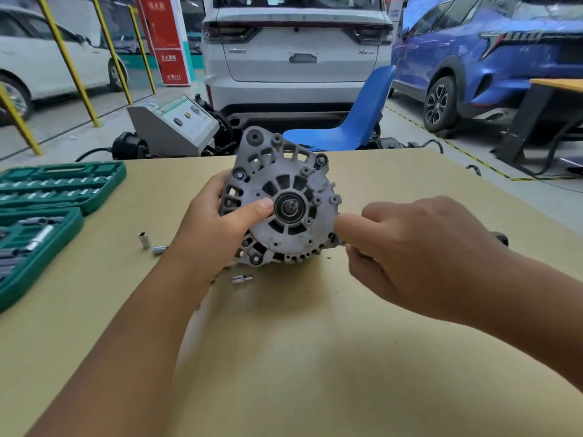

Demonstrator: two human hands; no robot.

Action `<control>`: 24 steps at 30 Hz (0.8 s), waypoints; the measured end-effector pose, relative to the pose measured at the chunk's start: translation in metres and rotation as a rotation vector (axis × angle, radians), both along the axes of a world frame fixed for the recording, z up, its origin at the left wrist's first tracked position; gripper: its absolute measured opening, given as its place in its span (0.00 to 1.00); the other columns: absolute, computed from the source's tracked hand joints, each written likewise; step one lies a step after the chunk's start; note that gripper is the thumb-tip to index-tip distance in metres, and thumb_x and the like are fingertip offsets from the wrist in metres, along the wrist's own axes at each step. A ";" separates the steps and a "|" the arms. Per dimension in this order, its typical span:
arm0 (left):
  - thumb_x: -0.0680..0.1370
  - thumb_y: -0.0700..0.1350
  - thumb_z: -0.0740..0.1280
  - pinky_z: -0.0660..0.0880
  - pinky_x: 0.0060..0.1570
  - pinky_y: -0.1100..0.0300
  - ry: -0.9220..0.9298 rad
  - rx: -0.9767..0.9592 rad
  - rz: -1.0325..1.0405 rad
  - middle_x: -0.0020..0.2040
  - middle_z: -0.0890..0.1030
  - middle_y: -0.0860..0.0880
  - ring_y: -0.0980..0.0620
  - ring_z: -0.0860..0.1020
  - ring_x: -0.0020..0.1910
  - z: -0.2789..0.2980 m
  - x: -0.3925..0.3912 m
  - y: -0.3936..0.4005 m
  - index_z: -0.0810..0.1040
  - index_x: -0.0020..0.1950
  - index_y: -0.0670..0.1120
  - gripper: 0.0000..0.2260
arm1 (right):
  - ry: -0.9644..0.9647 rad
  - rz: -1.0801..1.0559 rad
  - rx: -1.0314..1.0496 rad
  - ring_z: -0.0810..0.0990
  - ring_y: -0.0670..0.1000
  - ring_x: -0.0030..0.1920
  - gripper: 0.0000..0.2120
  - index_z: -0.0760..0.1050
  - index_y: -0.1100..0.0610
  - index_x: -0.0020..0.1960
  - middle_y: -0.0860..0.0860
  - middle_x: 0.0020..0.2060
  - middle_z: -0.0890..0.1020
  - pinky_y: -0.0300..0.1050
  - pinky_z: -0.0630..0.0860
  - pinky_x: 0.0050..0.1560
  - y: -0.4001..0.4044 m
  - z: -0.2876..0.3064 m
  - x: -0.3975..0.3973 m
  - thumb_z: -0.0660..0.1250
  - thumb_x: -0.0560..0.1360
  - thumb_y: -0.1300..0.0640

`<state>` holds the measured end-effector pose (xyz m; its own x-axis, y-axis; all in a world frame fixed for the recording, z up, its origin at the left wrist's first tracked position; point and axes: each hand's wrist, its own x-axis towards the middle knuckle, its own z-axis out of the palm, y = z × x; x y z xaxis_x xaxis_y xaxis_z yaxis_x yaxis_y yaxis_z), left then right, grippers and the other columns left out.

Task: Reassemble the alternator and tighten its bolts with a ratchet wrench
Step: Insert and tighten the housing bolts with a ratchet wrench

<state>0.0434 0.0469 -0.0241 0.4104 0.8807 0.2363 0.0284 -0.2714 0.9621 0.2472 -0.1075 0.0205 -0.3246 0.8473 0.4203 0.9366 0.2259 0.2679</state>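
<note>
Grey alternator [280,200] looks closed up; our left hand [217,222] grips it, right hand [419,257] pinches bolt [340,242] at rim; ratchet tightening remains.

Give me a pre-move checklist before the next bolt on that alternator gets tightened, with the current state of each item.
1. Alternator steadied: ok. The left hand grips its left edge, thumb pressed on the face beside the central shaft.
2. Alternator supported: ok. Its lower edge rests on the table.
3. Right hand on a tool: cannot tell. Its fingers curl around something small and metallic at the housing's lower right; the ratchet itself is hidden.
4. Tool seated on a bolt: cannot tell, the hand covers the contact point.
5. Spare sockets within reach: ok. Loose sockets lie on the table by the left wrist.
6. Socket case open: ok, at the table's left edge.
</note>
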 end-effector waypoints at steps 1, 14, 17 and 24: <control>0.72 0.52 0.73 0.82 0.36 0.60 0.011 -0.002 -0.036 0.53 0.86 0.55 0.52 0.87 0.50 0.001 -0.002 0.000 0.78 0.64 0.59 0.20 | 0.010 -0.047 -0.030 0.57 0.56 0.20 0.10 0.60 0.53 0.41 0.49 0.24 0.63 0.38 0.56 0.25 0.003 -0.001 -0.004 0.62 0.75 0.58; 0.63 0.64 0.75 0.82 0.54 0.40 -0.077 -0.009 0.117 0.62 0.80 0.48 0.44 0.82 0.58 -0.007 0.014 -0.014 0.77 0.59 0.68 0.25 | 0.331 -0.491 -0.362 0.80 0.54 0.41 0.17 0.84 0.56 0.47 0.51 0.38 0.83 0.47 0.77 0.40 0.062 0.003 0.022 0.67 0.80 0.43; 0.64 0.63 0.74 0.82 0.56 0.41 -0.094 0.019 0.128 0.58 0.83 0.52 0.47 0.84 0.56 -0.007 0.012 -0.013 0.77 0.59 0.68 0.23 | 0.333 -0.485 -0.380 0.80 0.53 0.40 0.15 0.83 0.55 0.45 0.50 0.36 0.82 0.48 0.79 0.42 0.061 0.009 0.024 0.68 0.79 0.44; 0.66 0.61 0.76 0.83 0.53 0.43 -0.099 -0.021 0.074 0.53 0.86 0.57 0.51 0.86 0.51 -0.010 0.007 -0.006 0.72 0.65 0.65 0.29 | 0.188 -0.398 -0.115 0.76 0.53 0.38 0.16 0.82 0.52 0.43 0.47 0.33 0.79 0.52 0.78 0.43 0.029 0.038 0.051 0.66 0.79 0.41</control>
